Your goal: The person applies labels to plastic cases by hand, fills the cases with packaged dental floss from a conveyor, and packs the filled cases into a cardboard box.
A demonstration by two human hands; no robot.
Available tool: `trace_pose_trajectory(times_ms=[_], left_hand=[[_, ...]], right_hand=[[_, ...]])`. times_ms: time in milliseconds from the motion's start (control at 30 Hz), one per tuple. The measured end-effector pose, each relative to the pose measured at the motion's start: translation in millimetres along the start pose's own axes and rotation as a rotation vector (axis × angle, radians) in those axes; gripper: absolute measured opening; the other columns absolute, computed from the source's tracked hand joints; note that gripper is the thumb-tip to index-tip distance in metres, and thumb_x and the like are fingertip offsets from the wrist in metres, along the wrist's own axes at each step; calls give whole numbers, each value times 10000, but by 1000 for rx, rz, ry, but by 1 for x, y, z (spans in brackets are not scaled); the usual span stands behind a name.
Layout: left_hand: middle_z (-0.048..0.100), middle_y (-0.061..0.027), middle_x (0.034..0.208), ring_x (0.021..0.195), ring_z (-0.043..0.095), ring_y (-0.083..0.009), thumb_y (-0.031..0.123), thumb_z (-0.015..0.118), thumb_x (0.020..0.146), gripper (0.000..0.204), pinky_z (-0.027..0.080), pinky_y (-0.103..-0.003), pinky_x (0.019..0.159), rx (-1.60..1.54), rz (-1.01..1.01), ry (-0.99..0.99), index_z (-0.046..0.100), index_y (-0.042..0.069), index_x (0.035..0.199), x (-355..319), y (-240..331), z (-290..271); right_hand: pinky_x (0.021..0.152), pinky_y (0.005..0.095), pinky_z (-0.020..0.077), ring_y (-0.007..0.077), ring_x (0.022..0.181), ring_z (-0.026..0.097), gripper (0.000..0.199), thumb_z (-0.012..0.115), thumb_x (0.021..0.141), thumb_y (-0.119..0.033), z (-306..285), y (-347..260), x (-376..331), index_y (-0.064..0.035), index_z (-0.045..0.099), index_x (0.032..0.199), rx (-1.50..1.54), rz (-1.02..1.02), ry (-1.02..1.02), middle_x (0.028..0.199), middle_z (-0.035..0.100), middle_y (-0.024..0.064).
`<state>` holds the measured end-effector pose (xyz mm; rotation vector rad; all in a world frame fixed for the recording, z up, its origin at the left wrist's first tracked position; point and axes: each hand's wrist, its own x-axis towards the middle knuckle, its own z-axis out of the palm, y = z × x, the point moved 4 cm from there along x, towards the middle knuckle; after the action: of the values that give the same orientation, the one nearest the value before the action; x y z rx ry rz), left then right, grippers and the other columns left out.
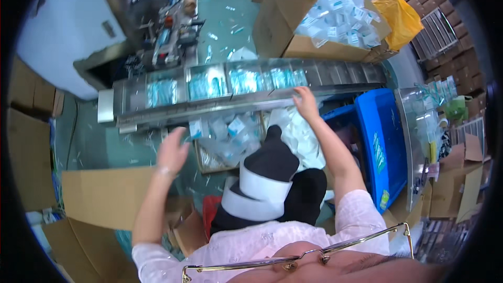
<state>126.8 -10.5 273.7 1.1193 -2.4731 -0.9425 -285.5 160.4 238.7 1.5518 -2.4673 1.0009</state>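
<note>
A metal conveyor [209, 106] with compartments runs across in front of me. Several of its compartments hold bundles of teal-and-clear wrapped packets [207, 84]; the ones towards the right show bare metal. At the conveyor's near edge, my right hand [307, 104] reaches out beside the rightmost bundle, fingers apart and nothing visible in them. My left hand [172, 151] hangs in the air short of the conveyor, slightly blurred, with thumb and fingers spread and no object in it. Below the conveyor, a shallow carton [214, 163] contains clear plastic packets with white-and-teal labels [230, 133].
A blue bin [385, 141] stands right of my right arm. Beyond the conveyor is a large carton [277, 31] of clear packs, with a yellow bag [395, 18] beside it. Machinery [170, 34] stands far left. An open cardboard box [105, 194] is near my left arm.
</note>
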Motion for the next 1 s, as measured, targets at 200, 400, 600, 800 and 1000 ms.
trace_pose_trajectory(times_ms=[200, 400, 600, 800, 1000], left_hand=[[500, -288, 1051, 936, 529, -410, 456, 714, 630, 887, 449, -410, 794, 220, -463, -40, 272, -34, 1222, 109, -12, 183], [384, -259, 1160, 1073, 415, -407, 255, 795, 540, 927, 385, -406, 881, 220, -435, 173, 262, 34, 1266, 89, 2, 198], [380, -228, 1128, 1044, 394, -381, 114, 743, 549, 853, 360, -399, 887, 122, -375, 427, 283, 18, 1261, 74, -2, 207], [435, -183, 1097, 969, 460, -309, 24, 603, 616, 625, 399, -356, 864, -145, -287, 513, 364, -13, 1193, 57, -19, 138], [572, -94, 961, 857, 569, -181, 223, 514, 824, 271, 473, -319, 757, -1369, -427, -324, 531, 31, 1014, -15, 31, 113]], right_hand=[[892, 377, 406, 344, 1072, 494, 904, 730, 547, -538, 59, 65, 93, 94, 454, 1131, -205, 652, -456, 1128, 494, 296], [919, 350, 402, 288, 1082, 509, 967, 791, 488, -444, 89, 63, 101, 28, 393, 1233, 6, 792, -528, 1168, 509, 212], [959, 357, 353, 326, 1167, 422, 1000, 713, 549, -541, 105, 55, 96, 72, 338, 1245, 212, 762, -509, 1246, 416, 257], [991, 332, 297, 294, 1187, 397, 1160, 811, 517, -408, 111, 43, 103, 41, 133, 1345, 679, 813, -417, 1274, 390, 233], [958, 346, 355, 265, 1161, 415, 1126, 872, 385, -255, 132, 32, 107, -39, 280, 1318, 595, 710, -325, 1261, 424, 158]])
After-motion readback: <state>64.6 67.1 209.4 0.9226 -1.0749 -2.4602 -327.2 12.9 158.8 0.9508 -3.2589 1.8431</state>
